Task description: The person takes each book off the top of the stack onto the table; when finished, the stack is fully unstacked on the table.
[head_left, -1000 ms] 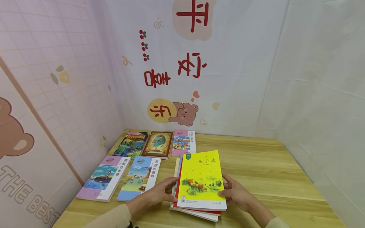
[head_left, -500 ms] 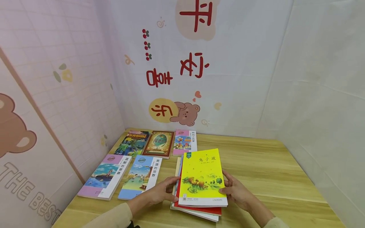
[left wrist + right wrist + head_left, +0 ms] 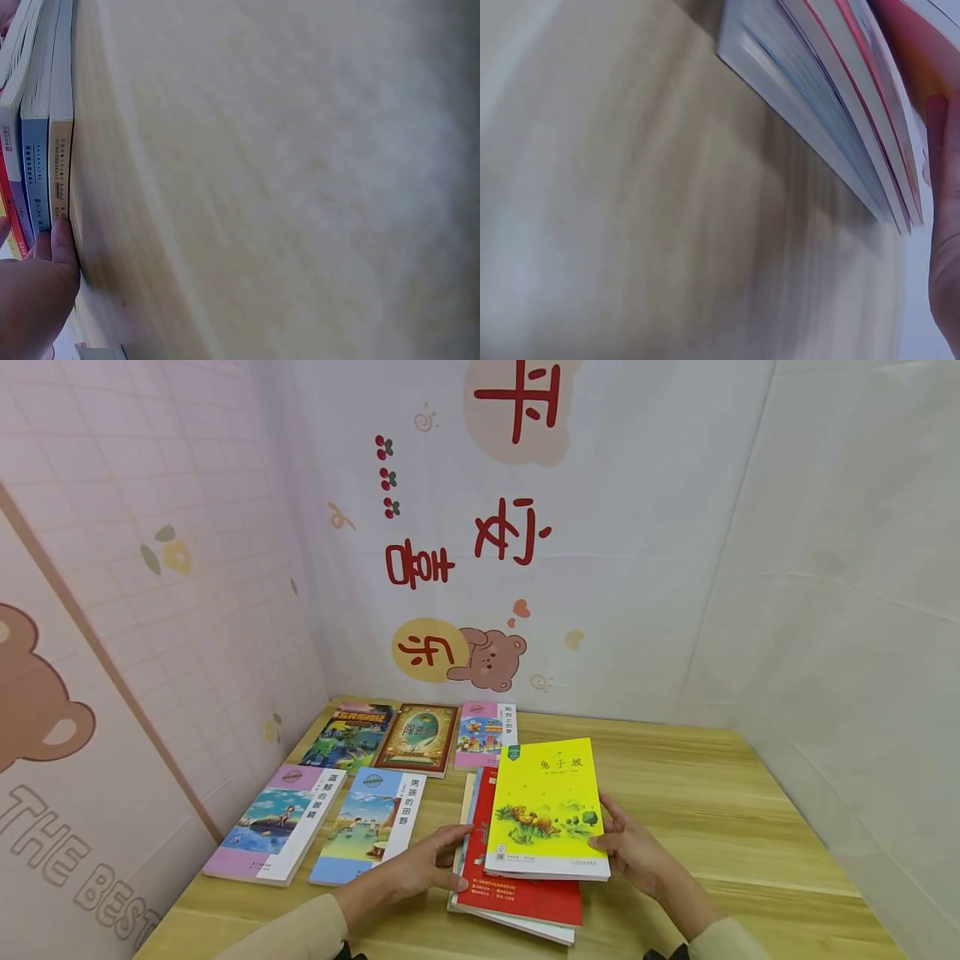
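My right hand (image 3: 633,847) pinches a yellow picture book (image 3: 547,806) by its right edge, thumb on the cover and fingers beneath. The yellow book is raised and overlaps a red book (image 3: 525,897) on top of a stack in the head view. In the right wrist view, a gap shows between the right fingers (image 3: 946,157) and the stacked books (image 3: 832,105). My left hand (image 3: 420,864) rests against the stack's left side. Its fingertips touch the spines of a blue book (image 3: 36,172) and a beige book (image 3: 60,172) in the left wrist view.
To the left lie a pink whale-scene book (image 3: 273,827) and a blue book (image 3: 367,827). Behind them are a green cartoon book (image 3: 348,735), a brown-framed book (image 3: 417,739) and a pink book (image 3: 486,735). The wooden table (image 3: 712,810) meets fabric-covered walls (image 3: 615,610).
My right hand has lifted the yellow book off the stack, up and to the right, exposing the red cover below. The left hand has stayed at the stack's side.
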The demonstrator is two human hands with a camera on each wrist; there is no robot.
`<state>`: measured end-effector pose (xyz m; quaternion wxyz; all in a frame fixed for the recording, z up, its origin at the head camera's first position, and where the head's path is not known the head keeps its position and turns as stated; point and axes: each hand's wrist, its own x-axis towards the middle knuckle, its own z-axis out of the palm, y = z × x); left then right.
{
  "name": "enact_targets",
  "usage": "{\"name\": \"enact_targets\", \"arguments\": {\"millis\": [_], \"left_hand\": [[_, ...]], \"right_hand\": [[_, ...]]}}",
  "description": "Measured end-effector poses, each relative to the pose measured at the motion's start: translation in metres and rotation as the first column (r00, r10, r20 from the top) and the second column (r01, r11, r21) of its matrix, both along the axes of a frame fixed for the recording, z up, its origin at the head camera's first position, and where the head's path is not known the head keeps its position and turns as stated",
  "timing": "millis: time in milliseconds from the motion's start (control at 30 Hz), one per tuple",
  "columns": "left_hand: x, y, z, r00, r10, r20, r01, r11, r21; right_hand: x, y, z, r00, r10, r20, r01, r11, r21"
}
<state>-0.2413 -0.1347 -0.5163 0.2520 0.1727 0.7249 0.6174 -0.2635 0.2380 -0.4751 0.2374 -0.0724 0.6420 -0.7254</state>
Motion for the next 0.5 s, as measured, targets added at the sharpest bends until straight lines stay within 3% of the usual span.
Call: {"name": "enact_targets", "arguments": {"millis": [500], "left_hand": [[0.003,0.003,0.003,1.000,-0.001,0.001,0.001,0.999,0.040]], "right_hand": [[-0.043,0.044,0.012,0.995,-0.059,-0.078,0.056,0.998,-0.041]]}}
